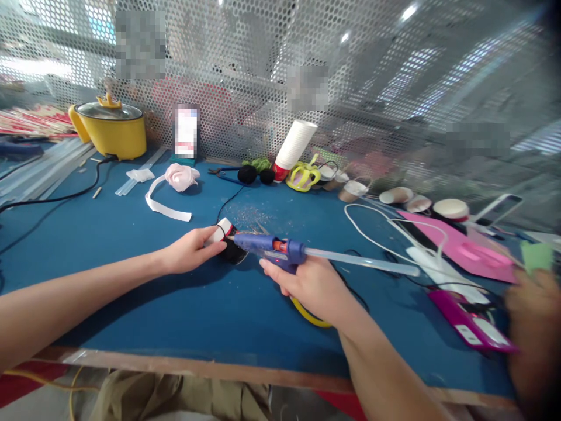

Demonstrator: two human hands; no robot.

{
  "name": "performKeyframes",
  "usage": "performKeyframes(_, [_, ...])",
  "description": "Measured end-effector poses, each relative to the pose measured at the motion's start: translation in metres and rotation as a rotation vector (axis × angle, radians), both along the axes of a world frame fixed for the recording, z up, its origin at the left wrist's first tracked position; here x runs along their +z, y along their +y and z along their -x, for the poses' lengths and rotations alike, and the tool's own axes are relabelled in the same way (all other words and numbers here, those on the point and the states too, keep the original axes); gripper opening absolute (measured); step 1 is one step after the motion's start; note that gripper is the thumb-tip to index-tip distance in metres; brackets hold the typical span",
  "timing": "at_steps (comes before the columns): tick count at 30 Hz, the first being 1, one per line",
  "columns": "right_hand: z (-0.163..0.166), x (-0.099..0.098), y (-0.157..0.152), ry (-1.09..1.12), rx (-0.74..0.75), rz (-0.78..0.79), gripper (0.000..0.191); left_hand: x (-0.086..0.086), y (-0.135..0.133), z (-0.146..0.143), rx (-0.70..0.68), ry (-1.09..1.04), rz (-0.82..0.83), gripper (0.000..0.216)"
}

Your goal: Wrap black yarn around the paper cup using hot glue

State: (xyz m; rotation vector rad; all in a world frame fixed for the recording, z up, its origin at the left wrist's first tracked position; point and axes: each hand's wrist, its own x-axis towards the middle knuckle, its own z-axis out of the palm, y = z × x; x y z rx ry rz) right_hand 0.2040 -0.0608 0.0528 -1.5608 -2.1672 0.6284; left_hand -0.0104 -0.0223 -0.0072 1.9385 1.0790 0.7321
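Gripping glue gun (274, 250) firmly in right hand (313, 286), nozzle aimed toward nine o'clock at small black piece (231, 252) on table (131, 304); pinching that piece with left hand (188, 251). Keep fingertips clear of tip (glue stick (363, 261) juts toward three o'clock), squeeze gently, hold piece steady

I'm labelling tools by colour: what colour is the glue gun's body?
The glue gun is blue, best seen in the head view.

R hand (313, 286) grips a blue glue gun (272, 250), clear glue stick (363, 261) jutting out its back. Nozzle sits at a small black-and-white piece (224, 231) pinched by L hand (190, 250) on the blue table (175, 304). Yellow pot (111, 131) at back left, 1 stack of white cups (294, 143) tilted near the mesh.
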Motion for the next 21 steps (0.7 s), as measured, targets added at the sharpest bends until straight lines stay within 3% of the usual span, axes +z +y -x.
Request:
performKeyframes(7, [-0.0013, 0.0005, 0.0005, 0.036, -0.021, 0.075, 0.017, 0.0008, 0.0005, 0.0019, -0.031, 0.033, -0.027, 0.025])
performKeyframes(13, [-0.0025, 0.0005, 0.0029, 0.028, -0.091, 0.047, 0.018, 0.003, -0.0008, 0.0022, -0.063, 0.016, 0.008, 0.024])
performKeyframes(18, [-0.0038, 0.0007, 0.0018, 0.049, -0.014, 0.102, 0.021, 0.0028, -0.0006, 0.0029, -0.068, 0.018, -0.008, 0.025])
performKeyframes(21, [-0.003, 0.0021, 0.0014, 0.034, -0.05, 0.051, 0.02, 0.0026, -0.0002, 0.0028, -0.065, 0.021, -0.011, 0.025])
